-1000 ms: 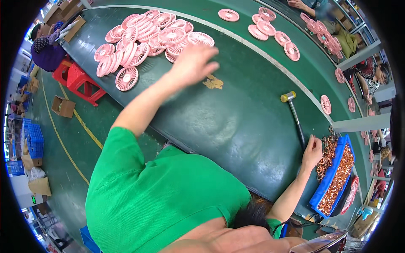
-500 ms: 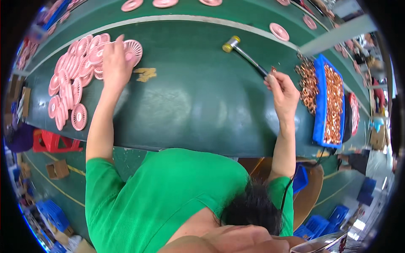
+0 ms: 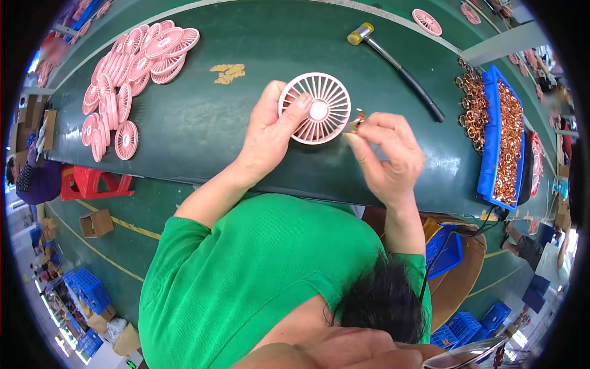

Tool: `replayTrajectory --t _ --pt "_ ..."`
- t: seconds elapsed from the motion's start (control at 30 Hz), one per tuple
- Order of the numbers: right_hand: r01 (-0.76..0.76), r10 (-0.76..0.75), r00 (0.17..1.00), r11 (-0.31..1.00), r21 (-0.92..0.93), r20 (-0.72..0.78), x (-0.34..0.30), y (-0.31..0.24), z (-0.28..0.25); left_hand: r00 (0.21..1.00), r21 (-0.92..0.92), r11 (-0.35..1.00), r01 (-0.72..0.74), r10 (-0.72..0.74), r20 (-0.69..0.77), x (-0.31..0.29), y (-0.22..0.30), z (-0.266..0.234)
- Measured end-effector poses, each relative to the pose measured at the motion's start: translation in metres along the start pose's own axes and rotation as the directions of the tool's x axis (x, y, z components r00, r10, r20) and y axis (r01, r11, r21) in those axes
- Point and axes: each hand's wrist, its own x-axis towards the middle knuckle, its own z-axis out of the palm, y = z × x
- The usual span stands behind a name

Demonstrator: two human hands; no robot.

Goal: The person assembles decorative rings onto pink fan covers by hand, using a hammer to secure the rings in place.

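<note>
In front of me, my left hand (image 3: pixel 271 131) grips a round pink fan grille (image 3: pixel 319 111) by its left side, thumb across the slats. My right hand (image 3: pixel 388 150) pinches a small copper-coloured ring (image 3: pixel 357 120) at the grille's right edge; whether the two touch I cannot tell. A mallet (image 3: pixel 398 71) with a yellow head and dark handle lies on the green table beyond my right hand. Overlapping pink grilles (image 3: pixel 132 67) are piled at the left. Many more copper rings (image 3: pixel 507 144) fill a blue tray (image 3: pixel 490 135) at the right.
Loose copper rings (image 3: pixel 473 107) lie against the tray's left side. A worn tan patch (image 3: pixel 228 73) marks the green tabletop (image 3: pixel 203 132). Behind the table's far rail are further pink grilles (image 3: pixel 426 22). A red stool (image 3: pixel 98 182) stands below the left edge.
My left hand has brought a grille from the pile to the middle. The right hand has moved left and nearer with the small ring, away from the mallet.
</note>
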Motion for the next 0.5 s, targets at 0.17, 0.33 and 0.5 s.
replayTrajectory --t 0.17,0.33,0.5 --pt "0.044 -0.042 0.997 0.999 0.029 -0.062 0.003 -0.009 0.017 0.999 -0.034 0.999 0.018 -0.017 0.029 -0.005 0.008 0.013" --pt "0.098 -0.103 0.993 0.992 -0.083 -0.063 0.006 -0.003 0.035 0.986 0.053 0.988 -0.144 0.139 0.088 -0.010 0.007 0.014" --pt "0.005 0.017 0.995 0.974 -0.227 0.094 0.003 -0.002 0.037 0.995 0.085 0.993 -0.086 0.082 0.054 -0.014 -0.012 0.013"
